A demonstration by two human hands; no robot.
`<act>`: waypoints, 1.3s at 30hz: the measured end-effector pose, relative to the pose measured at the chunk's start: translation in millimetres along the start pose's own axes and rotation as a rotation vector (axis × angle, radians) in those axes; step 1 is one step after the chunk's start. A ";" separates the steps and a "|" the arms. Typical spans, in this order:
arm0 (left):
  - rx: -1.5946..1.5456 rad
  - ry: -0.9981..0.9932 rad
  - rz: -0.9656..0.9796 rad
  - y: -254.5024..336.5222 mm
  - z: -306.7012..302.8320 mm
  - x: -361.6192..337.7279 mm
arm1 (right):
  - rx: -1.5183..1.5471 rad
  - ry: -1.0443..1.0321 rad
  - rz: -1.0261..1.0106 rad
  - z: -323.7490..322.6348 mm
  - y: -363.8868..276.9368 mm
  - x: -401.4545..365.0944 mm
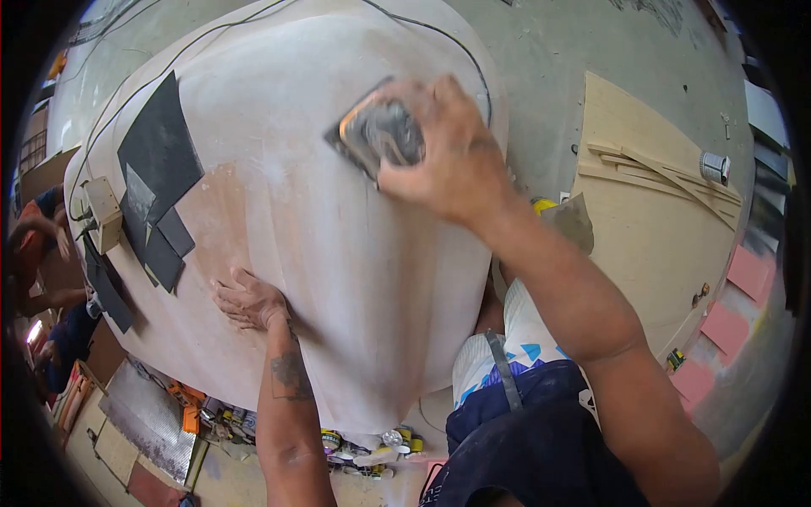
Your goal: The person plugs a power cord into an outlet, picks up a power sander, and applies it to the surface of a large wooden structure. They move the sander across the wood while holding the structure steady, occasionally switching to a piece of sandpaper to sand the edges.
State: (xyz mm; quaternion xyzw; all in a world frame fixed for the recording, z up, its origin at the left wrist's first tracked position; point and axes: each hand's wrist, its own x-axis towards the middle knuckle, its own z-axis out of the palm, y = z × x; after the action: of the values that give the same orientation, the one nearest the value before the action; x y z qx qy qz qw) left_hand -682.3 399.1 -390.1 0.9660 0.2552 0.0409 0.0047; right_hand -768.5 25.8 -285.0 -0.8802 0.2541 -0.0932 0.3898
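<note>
My right hand (456,139) is wrapped round a dusty black sander (384,131) with an orange edge. A dark square sheet sticks out beneath the sander, against the large whitish curved shell (363,279). Lower left, my left hand (251,300) lies flat on the shell with its fingers spread, holding nothing. Dark sandpaper sheets (160,135) lie on the shell above and left of that hand. Brownish patches show through the white surface near it.
A black cable (203,38) runs over the shell's far edge. On its left side sits a beige box (101,211). At right are a plywood sheet (625,245) with wood strips and a can (715,167). Another person (42,245) is at far left. Several containers (372,452) stand below.
</note>
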 end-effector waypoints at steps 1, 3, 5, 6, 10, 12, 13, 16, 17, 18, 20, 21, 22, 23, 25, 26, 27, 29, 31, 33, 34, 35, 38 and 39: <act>0.003 0.002 0.003 1.2 -0.6 0.2 | 0.016 -0.045 -0.023 0.1 -1.1 -11.1; 0.003 -0.014 -0.020 5.0 -4.1 -1.8 | 0.047 -0.138 -0.067 4.3 -2.5 -59.0; 0.003 -0.022 -0.021 5.9 -4.7 -1.5 | 0.013 -0.214 -0.060 5.1 -6.1 -97.2; 0.000 -0.020 -0.011 5.3 -3.3 -0.8 | -0.004 -0.254 -0.057 4.3 -9.0 -102.2; 0.006 -0.027 -0.018 4.4 -3.7 -1.1 | 0.054 -0.102 -0.052 7.2 7.5 -63.7; -0.001 -0.020 -0.015 5.3 -4.0 -1.7 | 0.023 -0.012 -0.005 5.8 11.5 -19.6; -0.006 -0.017 -0.013 5.9 -4.5 -2.3 | -0.014 0.025 0.037 3.6 12.3 0.4; -0.017 -0.030 -0.009 8.8 -8.8 -4.1 | 0.014 0.086 0.012 -5.8 24.9 46.4; -0.016 -0.017 -0.003 5.5 -6.0 -2.3 | 0.025 0.095 0.006 -6.0 25.8 42.3; -0.015 -0.005 0.006 1.4 0.1 0.8 | 0.036 0.106 0.000 -4.0 28.6 35.3; -0.014 0.002 0.014 -0.8 1.4 -0.7 | 0.074 0.107 -0.006 2.1 30.9 2.3; -0.016 -0.001 0.013 1.4 -1.9 -1.8 | 0.149 0.115 -0.013 9.5 32.2 -25.7; -0.018 -0.002 0.015 4.1 -4.3 -2.4 | 0.225 0.125 -0.019 17.7 33.5 -55.8; -0.017 -0.004 0.013 5.9 -4.9 -2.4 | 0.270 0.097 0.005 22.9 33.5 -87.9; -0.004 -0.009 0.020 5.7 -7.7 -1.8 | 0.308 0.060 0.051 32.0 27.6 -145.2; -0.007 -0.017 0.012 8.3 -9.7 -2.3 | 0.299 0.052 0.075 34.7 25.1 -164.7; -0.008 -0.026 0.004 11.2 -13.0 -2.4 | 0.296 0.035 0.070 35.9 23.8 -175.3; -0.024 -0.033 0.005 12.6 -14.3 -2.5 | 0.293 -0.008 0.064 37.9 23.0 -187.1; -0.054 -0.037 0.029 7.6 -11.9 1.4 | 0.326 0.036 0.063 31.6 29.5 -162.3; -0.112 -0.060 0.262 -9.1 -1.7 15.2 | 0.402 0.100 0.093 28.9 45.9 -127.6; -0.144 -0.069 0.372 -11.9 1.2 19.6 | 0.426 0.142 0.110 28.0 55.8 -107.6; -0.137 -0.061 0.540 -4.5 3.1 18.2 | 0.449 0.181 0.127 27.3 65.7 -87.1; -0.115 -0.091 0.918 46.7 4.4 -3.6 | 0.400 0.284 0.105 17.9 88.2 -27.0; -0.118 -0.133 0.970 79.3 -5.0 -19.4 | 0.383 0.292 0.102 13.3 94.6 -10.2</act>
State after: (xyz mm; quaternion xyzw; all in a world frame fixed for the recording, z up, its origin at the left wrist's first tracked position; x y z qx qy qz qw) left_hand -660.4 320.4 -384.3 0.9721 -0.2274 -0.0088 0.0560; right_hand -807.8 -14.0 -363.1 -0.7534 0.3297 -0.2460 0.5130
